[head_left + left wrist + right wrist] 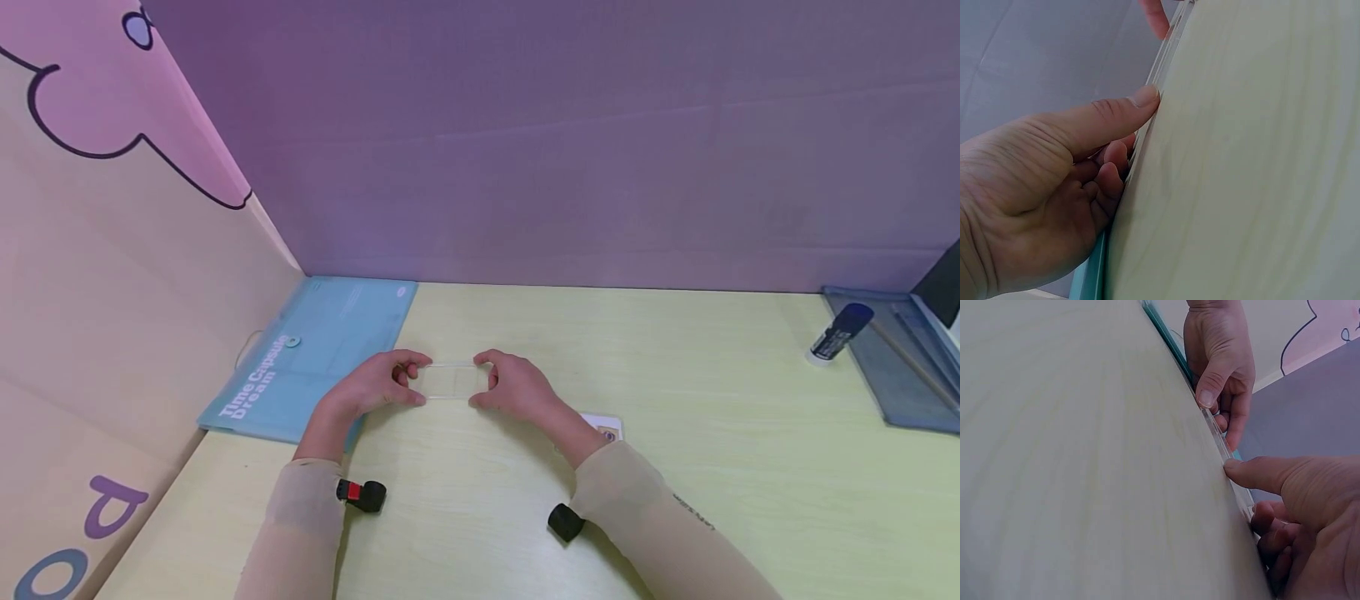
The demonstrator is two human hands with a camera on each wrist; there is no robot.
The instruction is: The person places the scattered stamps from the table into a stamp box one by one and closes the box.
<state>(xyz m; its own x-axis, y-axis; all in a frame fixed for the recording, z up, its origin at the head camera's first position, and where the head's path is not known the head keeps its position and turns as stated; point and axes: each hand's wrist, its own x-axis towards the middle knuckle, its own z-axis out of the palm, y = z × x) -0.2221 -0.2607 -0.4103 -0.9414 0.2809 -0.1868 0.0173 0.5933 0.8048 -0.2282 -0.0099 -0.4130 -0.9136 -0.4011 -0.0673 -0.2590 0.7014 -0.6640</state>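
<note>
A small, thin, see-through rectangular piece [453, 382] lies on or just over the pale table in the head view. At its left end, my left hand [378, 382] pinches it with the thumb at the near edge and fingers at the far edge. My right hand [521, 387] grips the other end the same way. From the right wrist, the clear piece [1217, 434] appears edge-on as layered strips between both thumbs. The left wrist view shows my left hand [1047, 181] with the thumb on that edge. Its exact kind cannot be made out.
A blue button folder [341, 333] lies left, touching the side wall. Partly hidden by my right forearm is a small printed card [609, 423]. At far right, a glue stick [840, 333] stands near a dark blue pouch [888, 387]. A purple wall [570, 167] closes the back.
</note>
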